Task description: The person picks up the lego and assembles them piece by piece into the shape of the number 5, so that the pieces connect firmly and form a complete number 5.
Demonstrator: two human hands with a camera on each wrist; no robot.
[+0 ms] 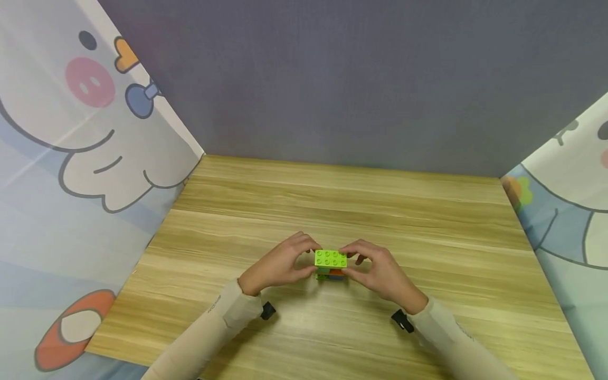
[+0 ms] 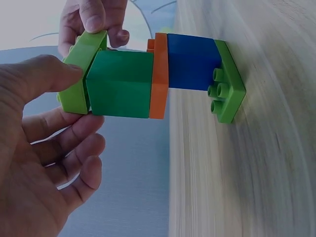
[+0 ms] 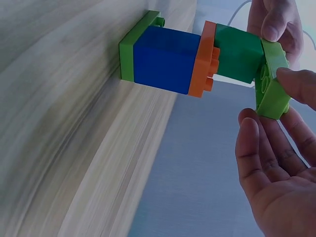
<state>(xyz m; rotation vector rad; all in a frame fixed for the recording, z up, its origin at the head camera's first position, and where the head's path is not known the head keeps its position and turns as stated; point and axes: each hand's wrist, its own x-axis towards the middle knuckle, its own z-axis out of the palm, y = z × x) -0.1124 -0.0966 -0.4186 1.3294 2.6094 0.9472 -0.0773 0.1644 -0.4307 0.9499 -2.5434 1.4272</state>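
A light green toy brick (image 1: 331, 258) with studs on top sits at the head of a small tower. My left hand (image 1: 284, 265) pinches its left end between thumb and fingers, and my right hand (image 1: 378, 268) pinches the right end. Under it comes a dark green block (image 2: 121, 84), then a thin orange brick (image 2: 160, 76). Lower down are a blue block (image 2: 190, 61) and a light green bottom brick (image 2: 232, 89), which stands on the table. In the right wrist view the top brick juts past the dark green block, slightly tilted, its hollow underside partly showing.
The wooden table (image 1: 237, 211) extends around the tower. A grey panel (image 1: 356, 79) rises along its far edge. Printed cartoon cloths (image 1: 47, 200) hang at the left and right sides. Black straps (image 1: 402, 320) show at both wrists.
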